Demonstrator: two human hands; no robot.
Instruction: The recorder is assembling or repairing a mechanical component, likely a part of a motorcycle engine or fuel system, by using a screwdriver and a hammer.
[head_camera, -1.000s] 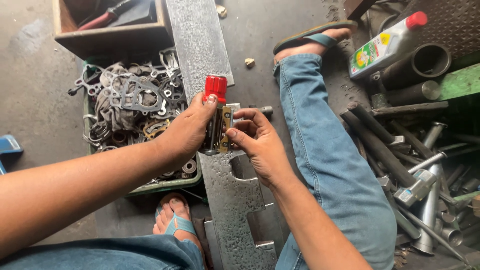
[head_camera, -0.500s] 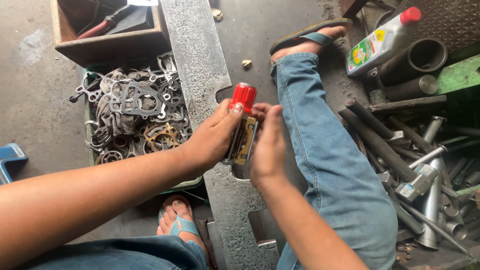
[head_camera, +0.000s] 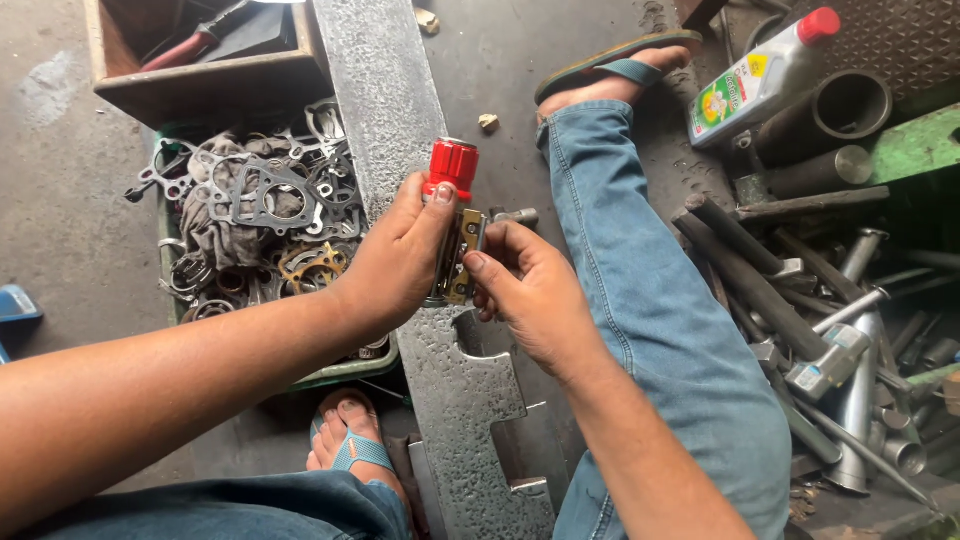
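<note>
While raised over the notched steel bar (head_camera: 470, 400), held red-capped canister (head_camera: 450, 215) in left hand (head_camera: 395, 265), right hand (head_camera: 525, 290) pinching its label side; cap on, nothing applied yet.

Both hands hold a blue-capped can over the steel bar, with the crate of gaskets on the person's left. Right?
Not quite: the can's cap is red, as the head view shows. Both hands, left and right, hold it over the steel bar, gasket crate on the left.
</note>
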